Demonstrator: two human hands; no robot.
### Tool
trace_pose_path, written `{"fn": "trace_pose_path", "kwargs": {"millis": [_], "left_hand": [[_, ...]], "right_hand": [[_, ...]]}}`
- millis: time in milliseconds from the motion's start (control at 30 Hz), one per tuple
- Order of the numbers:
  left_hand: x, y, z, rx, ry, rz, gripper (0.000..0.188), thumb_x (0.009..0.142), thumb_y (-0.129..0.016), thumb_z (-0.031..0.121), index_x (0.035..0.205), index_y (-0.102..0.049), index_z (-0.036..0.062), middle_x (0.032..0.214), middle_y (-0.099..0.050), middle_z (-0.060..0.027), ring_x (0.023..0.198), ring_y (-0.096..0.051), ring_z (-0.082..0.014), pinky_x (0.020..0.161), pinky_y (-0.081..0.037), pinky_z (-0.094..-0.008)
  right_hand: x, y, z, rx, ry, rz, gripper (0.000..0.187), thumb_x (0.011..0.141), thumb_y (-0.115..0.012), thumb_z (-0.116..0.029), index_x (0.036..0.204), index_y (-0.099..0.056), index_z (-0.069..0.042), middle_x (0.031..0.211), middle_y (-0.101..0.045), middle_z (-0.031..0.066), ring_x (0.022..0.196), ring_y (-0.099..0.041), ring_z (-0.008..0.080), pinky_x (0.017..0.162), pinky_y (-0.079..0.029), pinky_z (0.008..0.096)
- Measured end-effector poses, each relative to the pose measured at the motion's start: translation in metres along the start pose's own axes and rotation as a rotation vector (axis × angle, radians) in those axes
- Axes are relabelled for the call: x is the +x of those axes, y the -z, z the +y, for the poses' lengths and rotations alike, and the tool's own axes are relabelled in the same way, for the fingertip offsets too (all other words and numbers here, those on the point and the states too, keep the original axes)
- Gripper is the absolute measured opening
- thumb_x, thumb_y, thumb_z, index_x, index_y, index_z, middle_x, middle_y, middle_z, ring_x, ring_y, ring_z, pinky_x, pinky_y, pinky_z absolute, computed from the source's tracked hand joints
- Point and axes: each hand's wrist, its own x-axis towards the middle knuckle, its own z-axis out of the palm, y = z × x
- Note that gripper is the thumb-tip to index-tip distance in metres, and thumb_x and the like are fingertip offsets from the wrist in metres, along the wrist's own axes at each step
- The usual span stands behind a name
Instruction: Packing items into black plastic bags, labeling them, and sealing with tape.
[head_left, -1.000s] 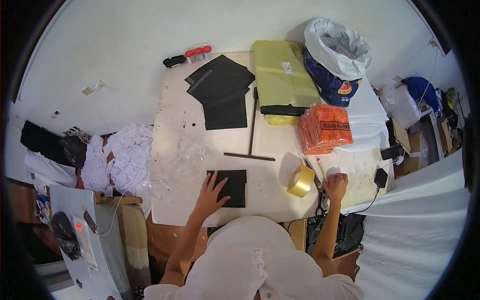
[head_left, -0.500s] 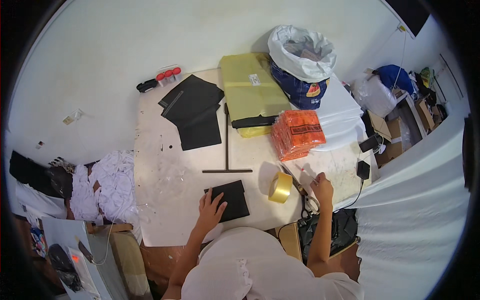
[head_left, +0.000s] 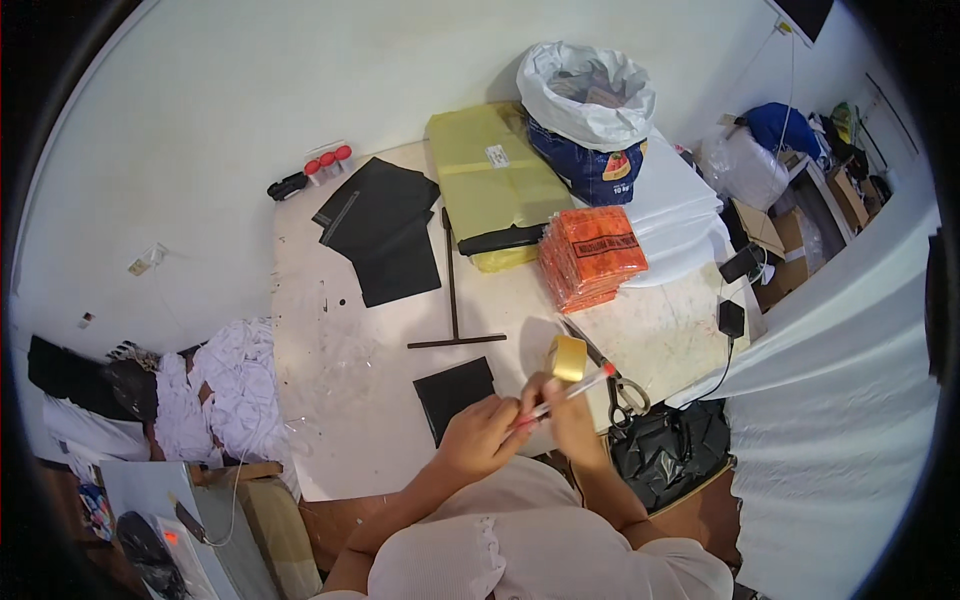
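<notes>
On the person's side of the dark metal T-shaped bar point(head_left: 453, 285), to the right of its stem, a slim pale pen with red ends point(head_left: 593, 379) is held between two bare hands, slanting up toward the right. The left hand point(head_left: 480, 436) is closed, its fingertips drawn together at the pen's lower red end, though the exact pinch is partly hidden. The right hand point(head_left: 562, 418) has its fingers curled tight around the shaft, leaving the upper red end sticking out.

Nearest the bar's crosspiece, on the person's side, lies a folded black square packet point(head_left: 452, 388), its near corner beside the left hand. Right of the crosspiece are a shiny gold roll of tape point(head_left: 569, 350) and metal scissors with dark handles point(head_left: 627, 398). Left of the stem, flat black plastic sheets point(head_left: 395, 240) overlap; to its right sits a stack of orange plastic-wrapped packets point(head_left: 600, 250).
</notes>
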Motion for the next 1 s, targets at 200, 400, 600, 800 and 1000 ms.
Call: {"fn": "trace_pose_path", "kwargs": {"millis": [200,400,600,800,1000], "left_hand": [[-0.012,0.012,0.016,-0.129,0.103,-0.162,0.020,0.087,-0.053,0.018,0.091,-0.049,-0.0011,0.071,-0.053,-0.0163,0.065,-0.054,-0.0344,0.061,-0.044,-0.0376],[0.008,0.021,0.035,-0.797,-0.012,-0.569,0.027,0.094,-0.042,0.024,0.099,-0.049,-0.0024,0.073,-0.053,-0.0171,0.066,-0.051,-0.0328,0.061,-0.039,-0.0363],[0.004,0.024,0.043,-0.919,-0.114,-0.464,0.034,0.096,-0.036,0.030,0.095,-0.049,-0.0019,0.069,-0.051,-0.0105,0.061,-0.050,-0.0241,0.058,-0.038,-0.0323],[-0.003,0.037,0.036,-1.296,0.125,-0.766,0.038,0.098,-0.030,0.034,0.074,-0.037,0.0049,0.061,-0.028,0.0007,0.054,-0.029,-0.0109,0.050,-0.029,-0.0237],[-0.004,0.047,0.032,-1.456,0.089,-0.810,0.042,0.097,-0.028,0.042,0.070,-0.033,0.0094,0.061,-0.029,0.0031,0.051,-0.030,-0.0091,0.048,-0.031,-0.0230]], "right_hand": [[-0.011,-0.017,-0.023,-0.024,0.039,0.067,0.032,0.089,-0.051,-0.007,0.057,-0.049,-0.003,0.053,-0.050,0.0008,0.045,-0.044,0.0066,0.042,-0.033,0.0231],[-0.011,-0.016,-0.063,-0.187,0.517,0.147,0.048,0.088,-0.054,-0.034,0.049,-0.040,-0.009,0.039,-0.042,-0.0010,0.032,-0.039,0.0094,0.036,-0.027,0.0247],[-0.013,-0.018,-0.074,-0.216,0.642,0.151,0.046,0.080,-0.063,-0.033,0.049,-0.042,-0.005,0.047,-0.046,0.0018,0.043,-0.045,0.0179,0.044,-0.035,0.0299],[-0.005,-0.033,-0.078,-0.124,0.589,0.052,0.057,0.086,-0.051,-0.047,0.045,-0.037,-0.011,0.038,-0.038,-0.0021,0.035,-0.038,0.0125,0.044,-0.034,0.0266],[0.005,-0.051,-0.080,-0.096,0.600,-0.001,0.058,0.088,-0.043,-0.050,0.044,-0.037,-0.012,0.037,-0.038,-0.0030,0.032,-0.036,0.0110,0.043,-0.033,0.0258]]}}
